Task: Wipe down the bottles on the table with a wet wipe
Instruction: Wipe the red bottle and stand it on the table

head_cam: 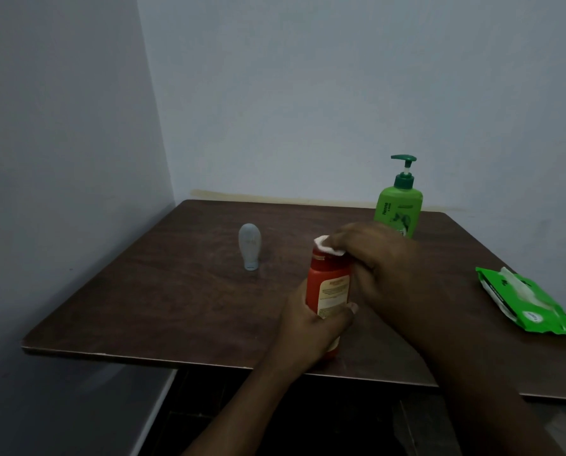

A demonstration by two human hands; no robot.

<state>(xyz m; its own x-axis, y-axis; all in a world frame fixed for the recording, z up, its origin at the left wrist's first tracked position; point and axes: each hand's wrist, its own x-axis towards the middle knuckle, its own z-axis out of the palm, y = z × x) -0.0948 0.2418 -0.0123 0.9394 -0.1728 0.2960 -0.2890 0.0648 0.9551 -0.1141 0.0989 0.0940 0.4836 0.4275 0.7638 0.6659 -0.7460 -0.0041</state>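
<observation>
Gripping red bottle (328, 284) low with our left hand (311, 324) near table (143, 291) edge; right hand (383, 258) pinches wipe (328, 246) on cap. Hard rubbing could tip bottle off.

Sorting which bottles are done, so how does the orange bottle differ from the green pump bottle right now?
The orange bottle is held in the left hand; the green pump bottle stands alone at the back. The right hand presses a wipe on the orange bottle's top; the green one is untouched. Both are upright.

Wood-grain table (176, 291), seemingly plastic bottles (328, 284)
</observation>
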